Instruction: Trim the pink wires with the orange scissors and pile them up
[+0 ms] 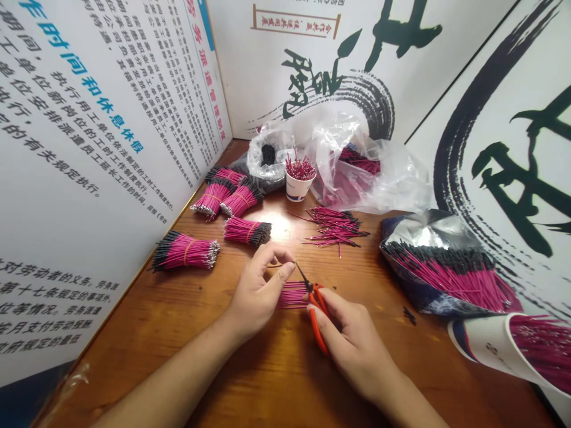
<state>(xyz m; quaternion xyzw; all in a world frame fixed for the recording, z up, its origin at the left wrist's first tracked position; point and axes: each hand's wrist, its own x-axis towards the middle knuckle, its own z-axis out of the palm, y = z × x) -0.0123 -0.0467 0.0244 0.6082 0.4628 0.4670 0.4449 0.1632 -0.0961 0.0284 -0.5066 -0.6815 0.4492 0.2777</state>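
Observation:
My right hand [352, 333] is wrapped round the orange-red handles of a pair of scissors [317, 303]. Their dark, narrow tip reaches up to the fingertips of my left hand [259, 291]. Thumb and forefinger of that left hand are pinched together; a thin brownish strand shows beside them, too small to name surely. Below the scissors tip, a row of pink wires [291, 295] lies flat on the table, partly hidden by both hands. Just beyond my left hand rests a banded bundle of pink wires with black ends [245, 230].
More banded bundles [186, 252] lie at the left by the wall panel. Loose wires [336, 227] are heaped behind my hands, near a paper cup [298, 189] of wires and clear plastic bags [392, 184]. At right are an open bag of wires [446, 273] and a tipped paper cup [486, 345].

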